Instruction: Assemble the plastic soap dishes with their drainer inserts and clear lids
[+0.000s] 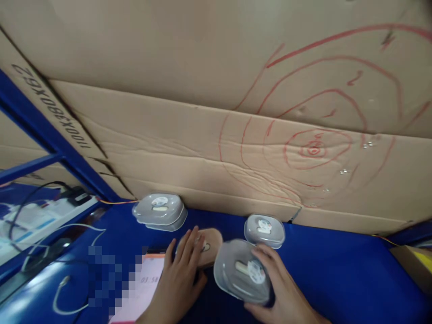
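On the right, my right hand (281, 285) grips a clear plastic container (232, 279) by its right side, thumb below and fingers above. The container is tilted, with a round label and a pale strip on its top. My left hand (184, 265) lies with outstretched fingers on a beige, rounded, flat-topped piece (212, 240) that bears a small dark outline; the hand covers its left part, so its kind is unclear. The container's left edge is close to the beige piece. Behind my right hand stands a similar clear container (270, 240) on the blue table (324, 270).
Further clear containers (158, 220), apparently stacked, stand at the back left. A phone-like screen (148, 279) lies beside my left wrist. White cables (70, 310) and power strips (43, 229) are at left. A cardboard wall (168, 135) with red rings rises behind; a box (411, 265) stands right.
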### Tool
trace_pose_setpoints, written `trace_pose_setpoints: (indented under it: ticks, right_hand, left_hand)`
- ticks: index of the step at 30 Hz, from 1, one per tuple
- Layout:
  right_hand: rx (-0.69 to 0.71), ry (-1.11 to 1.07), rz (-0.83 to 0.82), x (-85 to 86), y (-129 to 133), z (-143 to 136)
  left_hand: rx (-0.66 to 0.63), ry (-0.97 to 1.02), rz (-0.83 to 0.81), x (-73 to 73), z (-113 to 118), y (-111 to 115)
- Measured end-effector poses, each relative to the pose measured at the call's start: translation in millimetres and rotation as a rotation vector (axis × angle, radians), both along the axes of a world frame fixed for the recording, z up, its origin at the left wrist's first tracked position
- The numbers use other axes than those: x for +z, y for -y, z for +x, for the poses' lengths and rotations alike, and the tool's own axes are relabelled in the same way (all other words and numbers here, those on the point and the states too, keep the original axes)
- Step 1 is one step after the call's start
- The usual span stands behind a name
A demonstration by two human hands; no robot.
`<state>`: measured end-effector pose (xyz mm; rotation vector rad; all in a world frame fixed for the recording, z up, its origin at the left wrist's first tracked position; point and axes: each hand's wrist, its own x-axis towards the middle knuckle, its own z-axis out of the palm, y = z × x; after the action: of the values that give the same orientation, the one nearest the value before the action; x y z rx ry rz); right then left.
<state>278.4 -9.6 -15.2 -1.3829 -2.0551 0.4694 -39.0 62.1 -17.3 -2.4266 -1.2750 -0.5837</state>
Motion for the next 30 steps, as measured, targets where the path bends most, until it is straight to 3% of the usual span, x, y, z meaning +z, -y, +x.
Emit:
trace_pose_setpoints:
  ticks: [3,6,14,20,25,30]
  right_hand:
    - [-0.103,0.078,0.031,-21.5,30.3,-1.0]
    - [-0.195,0.118,0.052,-32.1,43.6,-9.1]
    - [-0.201,0.024,0.049,-23.5,42.2,-27.6]
    - [-0.004,0.061,-0.024,-14.4,59.1,-26.4]
    - [0.161,0.047,-0.049,-10.1,60.4,-30.9]
    - [0.19,0.039,-0.075,-12.6,47.8,-34.9]
  left_hand:
    - [0.027,0.018,-0.011,14.9,-0.1,13.8]
    - [0.014,0.082,-0.051,29.0,-3.9,29.5]
    - [-0.188,0.266,-0.365,57.9,-4.9,55.5]
    - [-0.309,0.464,-0.67,54.2,-1.0,66.7]
    - [-0.502,0.392,-1.012,46.6,-0.1,58.3]
    - [-0.478,0.296,-0.985,30.0,8.8,52.4]
